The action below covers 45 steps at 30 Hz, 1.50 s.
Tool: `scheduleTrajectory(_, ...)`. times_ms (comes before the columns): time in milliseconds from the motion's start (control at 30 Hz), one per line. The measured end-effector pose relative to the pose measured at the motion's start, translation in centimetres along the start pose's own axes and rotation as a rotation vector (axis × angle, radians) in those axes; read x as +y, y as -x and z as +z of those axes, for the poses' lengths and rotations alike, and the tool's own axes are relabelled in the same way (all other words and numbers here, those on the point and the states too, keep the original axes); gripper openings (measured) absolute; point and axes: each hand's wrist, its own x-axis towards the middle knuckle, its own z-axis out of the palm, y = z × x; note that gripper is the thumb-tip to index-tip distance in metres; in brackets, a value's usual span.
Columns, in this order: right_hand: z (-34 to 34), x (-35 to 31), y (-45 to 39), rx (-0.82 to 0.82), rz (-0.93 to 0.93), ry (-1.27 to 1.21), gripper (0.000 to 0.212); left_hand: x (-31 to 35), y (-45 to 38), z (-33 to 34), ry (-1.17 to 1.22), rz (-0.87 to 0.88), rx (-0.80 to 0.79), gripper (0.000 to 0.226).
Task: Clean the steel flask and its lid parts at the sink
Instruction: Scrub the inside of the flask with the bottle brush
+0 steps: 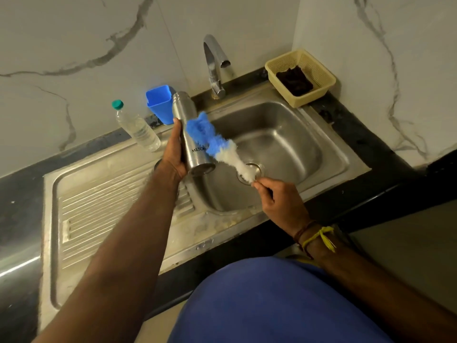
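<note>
Left hand [174,154] grips flask [189,134] marked "MILTO…", rest hidden; right hand [279,204] pinches brush [217,142] handle over sink [329,154].

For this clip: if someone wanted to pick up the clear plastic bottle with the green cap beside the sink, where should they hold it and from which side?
Probably around the middle of the plastic bottle, coming from the front right over the draining board. It stands upright on the counter, with the wall close behind it and the blue cup to its right. The body is round and slim enough for fingers to wrap; the green cap is a small, less secure hold.
</note>
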Motion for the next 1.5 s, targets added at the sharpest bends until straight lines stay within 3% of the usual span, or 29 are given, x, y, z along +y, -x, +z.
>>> scheduleTrajectory(100,0.4,-0.3,0.2,-0.048,-0.073,0.040,0.030,0.5,-0.7,-0.4,-0.063,0.040,0.039,0.040)
scheduleTrajectory(233,0.0,0.4,0.4,-0.028,-0.040,0.025,0.024,1.1,-1.4,-1.4,-0.097,-0.014,0.032,0.069)
scheduleTrajectory(367,-0.2,0.7,0.8,-0.062,-0.119,0.059,0.019,0.5,-2.8,-1.6,-0.120,-0.024,0.028,0.045)
scheduleTrajectory(500,-0.7,2.3,1.8,-0.001,-0.052,0.037,0.020,-0.1,-2.2,-1.3,-0.055,-0.075,-0.039,0.065)
scheduleTrajectory(633,0.0,2.3,1.7,-0.022,-0.097,0.020,0.021,-0.9,-1.5,0.1,-0.065,-0.033,-0.116,0.053)
scheduleTrajectory(767,-0.9,4.0,2.3,0.003,-0.007,-0.009,0.029,-1.1,-1.3,0.4,0.072,-0.117,-0.124,0.071)
scheduleTrajectory(833,-0.5,3.6,1.6,0.000,-0.003,-0.033,0.028,-1.2,-0.9,1.4,0.097,-0.128,-0.140,0.070)
scheduleTrajectory(1033,-0.9,4.0,0.5,0.031,0.032,-0.032,0.028,-1.1,-0.9,1.5,-0.001,-0.100,-0.109,0.077)
scheduleTrajectory(1167,0.1,3.0,-1.1,0.020,0.004,-0.002,0.030,-2.2,0.0,2.6,-0.064,-0.110,-0.170,0.058)
scheduleTrajectory(1500,-0.5,2.8,-0.8,0.017,-0.003,0.131,0.021,-5.0,1.6,3.0,-0.153,-0.168,-0.006,0.046)
